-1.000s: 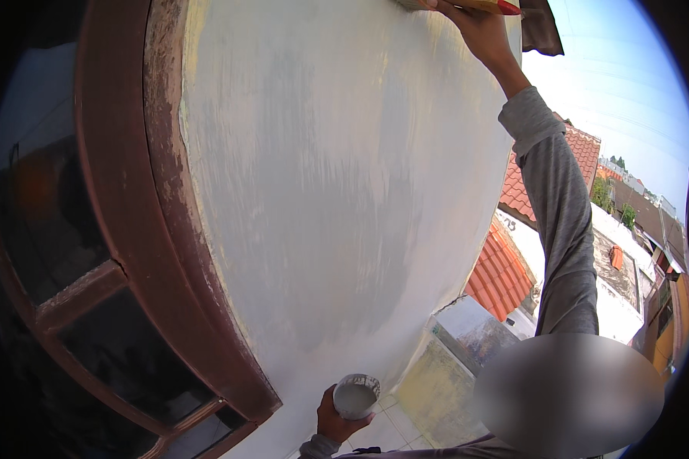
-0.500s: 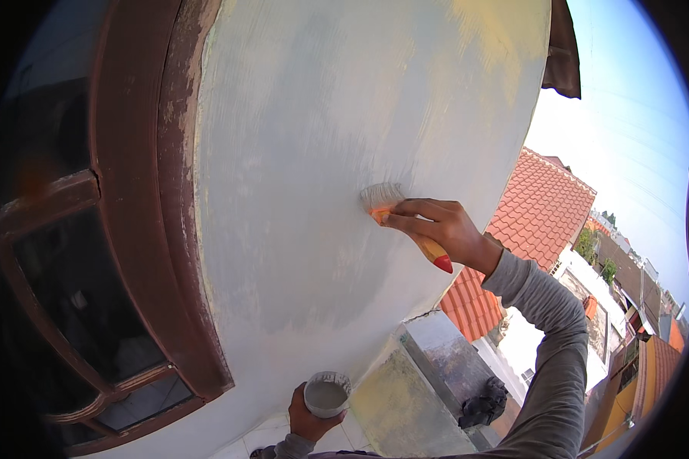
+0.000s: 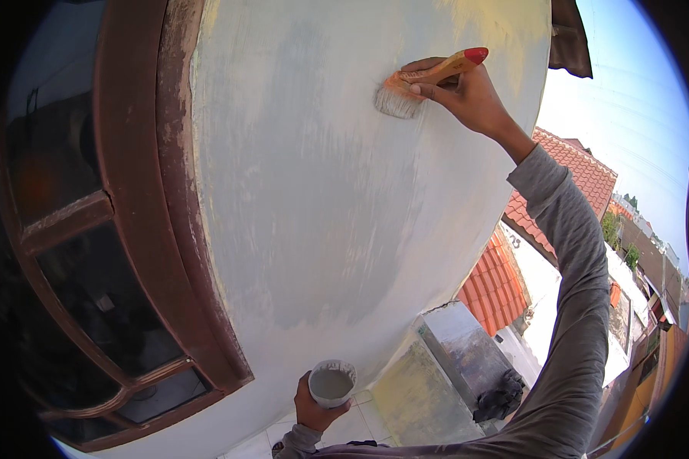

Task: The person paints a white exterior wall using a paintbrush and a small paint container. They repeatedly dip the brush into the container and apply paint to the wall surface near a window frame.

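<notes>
High on the wall [image 3: 306, 206], my right hand [image 3: 463, 96] grips a wide paintbrush [image 3: 436, 70] by its wooden handle, which has a red tip. The brush's grey-coated bristles point downward and touch the wall. Streaky grey-white paint covers much of this surface, with yellow showing near the top right. Low down, close to the wall's foot, my left hand [image 3: 316, 409] is wrapped round a small plastic cup [image 3: 334, 385] of grey paint, held upright.
A brown wooden window frame [image 3: 134, 153] with dark panes borders the wall on the left. At lower right a low ledge [image 3: 467, 336] carries a crumpled black plastic bag [image 3: 499, 396]. Beyond the wall's right edge are red tiled roofs [image 3: 494, 287] and the sky.
My right hand has moved up the wall with the paintbrush, and its bristles have turned from pointing up to pointing down. My left hand still holds the cup, slightly further right in view.
</notes>
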A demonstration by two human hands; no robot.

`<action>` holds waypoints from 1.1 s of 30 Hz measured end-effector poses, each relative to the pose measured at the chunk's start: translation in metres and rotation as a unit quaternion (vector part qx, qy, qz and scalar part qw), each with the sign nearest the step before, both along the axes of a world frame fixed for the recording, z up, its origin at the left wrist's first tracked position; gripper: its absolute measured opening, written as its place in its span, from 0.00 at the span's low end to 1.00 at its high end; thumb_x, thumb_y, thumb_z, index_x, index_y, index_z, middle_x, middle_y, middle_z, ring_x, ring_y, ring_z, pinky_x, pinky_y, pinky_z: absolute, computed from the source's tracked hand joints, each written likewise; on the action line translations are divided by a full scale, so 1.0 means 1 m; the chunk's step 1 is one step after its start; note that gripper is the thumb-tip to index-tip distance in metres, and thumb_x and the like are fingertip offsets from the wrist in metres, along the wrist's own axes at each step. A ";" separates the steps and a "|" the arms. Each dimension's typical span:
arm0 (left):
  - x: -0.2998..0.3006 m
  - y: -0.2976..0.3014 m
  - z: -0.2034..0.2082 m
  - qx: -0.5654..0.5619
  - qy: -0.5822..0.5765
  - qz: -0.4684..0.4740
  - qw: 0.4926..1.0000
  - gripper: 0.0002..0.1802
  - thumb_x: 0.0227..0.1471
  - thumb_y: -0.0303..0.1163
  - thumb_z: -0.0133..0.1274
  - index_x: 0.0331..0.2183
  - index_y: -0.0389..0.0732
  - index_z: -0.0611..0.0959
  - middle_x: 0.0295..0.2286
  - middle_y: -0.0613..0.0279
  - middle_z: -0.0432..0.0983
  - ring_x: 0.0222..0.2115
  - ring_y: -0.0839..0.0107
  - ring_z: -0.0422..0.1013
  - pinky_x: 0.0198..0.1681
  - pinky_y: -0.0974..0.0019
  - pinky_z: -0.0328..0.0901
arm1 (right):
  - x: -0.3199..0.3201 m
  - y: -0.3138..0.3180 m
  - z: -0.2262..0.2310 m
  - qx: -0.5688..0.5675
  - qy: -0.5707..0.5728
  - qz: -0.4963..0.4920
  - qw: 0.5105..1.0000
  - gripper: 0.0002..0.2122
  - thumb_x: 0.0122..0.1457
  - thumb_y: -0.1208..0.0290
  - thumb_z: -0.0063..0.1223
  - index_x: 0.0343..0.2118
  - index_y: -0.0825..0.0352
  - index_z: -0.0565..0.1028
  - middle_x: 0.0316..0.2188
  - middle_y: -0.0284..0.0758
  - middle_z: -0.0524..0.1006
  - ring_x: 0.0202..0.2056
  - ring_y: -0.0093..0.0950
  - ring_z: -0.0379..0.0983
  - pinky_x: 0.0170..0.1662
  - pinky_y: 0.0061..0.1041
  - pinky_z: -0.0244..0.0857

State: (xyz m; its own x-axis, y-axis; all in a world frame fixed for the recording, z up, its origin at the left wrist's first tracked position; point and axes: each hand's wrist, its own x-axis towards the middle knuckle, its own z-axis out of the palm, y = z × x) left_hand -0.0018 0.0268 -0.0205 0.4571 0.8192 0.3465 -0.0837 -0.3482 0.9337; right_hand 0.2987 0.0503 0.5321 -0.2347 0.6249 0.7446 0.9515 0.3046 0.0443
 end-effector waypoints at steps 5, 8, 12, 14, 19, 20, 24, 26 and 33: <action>-0.004 0.002 0.001 -0.010 -0.002 0.019 1.000 0.57 0.29 0.41 0.84 0.58 0.34 0.70 0.48 0.48 0.81 0.49 0.56 0.81 0.53 0.54 0.76 | 0.004 0.016 0.103 0.190 -0.078 -0.005 0.979 0.09 0.64 0.74 0.64 0.47 0.66 0.86 0.48 0.35 0.86 0.43 0.31 0.84 0.49 0.30 0.80; -0.004 0.007 0.002 0.002 0.002 0.016 1.000 0.57 0.29 0.42 0.84 0.58 0.34 0.70 0.48 0.48 0.81 0.49 0.56 0.81 0.53 0.53 0.76 | -0.013 0.010 0.135 0.269 -0.056 0.007 0.962 0.10 0.64 0.77 0.64 0.47 0.69 0.86 0.47 0.38 0.86 0.44 0.29 0.84 0.49 0.31 0.79; -0.010 0.020 0.009 0.010 -0.006 0.004 1.000 0.57 0.30 0.42 0.84 0.58 0.34 0.70 0.48 0.49 0.81 0.49 0.56 0.81 0.53 0.54 0.76 | -0.037 0.010 0.123 0.337 -0.236 -0.006 0.912 0.10 0.64 0.77 0.63 0.48 0.68 0.86 0.47 0.37 0.87 0.45 0.29 0.84 0.47 0.30 0.79; -0.014 0.027 0.013 0.002 -0.002 -0.010 1.000 0.57 0.30 0.42 0.84 0.58 0.34 0.71 0.48 0.49 0.81 0.49 0.57 0.81 0.54 0.55 0.76 | -0.022 0.025 0.089 0.340 -0.272 -0.085 0.896 0.11 0.62 0.74 0.64 0.47 0.60 0.86 0.48 0.33 0.86 0.40 0.33 0.85 0.45 0.28 0.81; -0.032 0.054 0.022 0.020 0.009 -0.053 0.998 0.57 0.31 0.42 0.84 0.58 0.34 0.70 0.48 0.49 0.81 0.49 0.57 0.81 0.53 0.54 0.76 | -0.024 0.022 -0.067 0.195 -0.295 -0.081 0.932 0.19 0.58 0.75 0.65 0.53 0.56 0.82 0.47 0.31 0.84 0.44 0.31 0.84 0.42 0.28 0.81; -0.035 0.058 0.023 0.020 0.010 -0.070 0.997 0.57 0.31 0.42 0.84 0.58 0.34 0.70 0.48 0.49 0.81 0.49 0.57 0.81 0.53 0.54 0.76 | -0.027 0.012 -0.097 0.149 -0.285 -0.072 0.944 0.19 0.59 0.75 0.65 0.54 0.56 0.82 0.48 0.31 0.84 0.45 0.30 0.84 0.41 0.27 0.82; -0.046 0.074 0.021 0.053 0.041 -0.111 0.992 0.57 0.31 0.42 0.84 0.58 0.35 0.69 0.48 0.48 0.81 0.49 0.58 0.81 0.53 0.55 0.76 | -0.045 -0.019 -0.184 -0.011 -0.248 -0.039 0.968 0.19 0.58 0.73 0.65 0.53 0.56 0.81 0.49 0.29 0.84 0.46 0.28 0.84 0.41 0.26 0.82; -0.052 0.082 0.015 0.045 0.034 -0.130 0.990 0.57 0.31 0.42 0.84 0.58 0.35 0.69 0.48 0.48 0.81 0.49 0.58 0.80 0.52 0.56 0.76 | -0.057 -0.024 -0.183 -0.113 -0.143 -0.002 0.983 0.15 0.62 0.73 0.64 0.52 0.58 0.84 0.48 0.31 0.86 0.46 0.29 0.84 0.46 0.29 0.81; -0.057 0.088 0.009 0.034 0.045 -0.158 0.986 0.57 0.31 0.44 0.85 0.57 0.34 0.70 0.48 0.48 0.81 0.48 0.58 0.80 0.53 0.55 0.76 | -0.044 0.001 -0.051 -0.016 -0.014 -0.018 1.000 0.10 0.65 0.73 0.65 0.47 0.66 0.86 0.47 0.36 0.87 0.43 0.33 0.84 0.52 0.29 0.79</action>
State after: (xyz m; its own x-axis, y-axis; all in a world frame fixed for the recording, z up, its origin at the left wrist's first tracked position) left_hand -0.0585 0.1147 -0.0117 0.7164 0.6076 0.3428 -0.1159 -0.3809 0.9173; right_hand 0.2545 0.0510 0.4809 -0.2324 0.6564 0.7177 0.9603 0.2718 0.0623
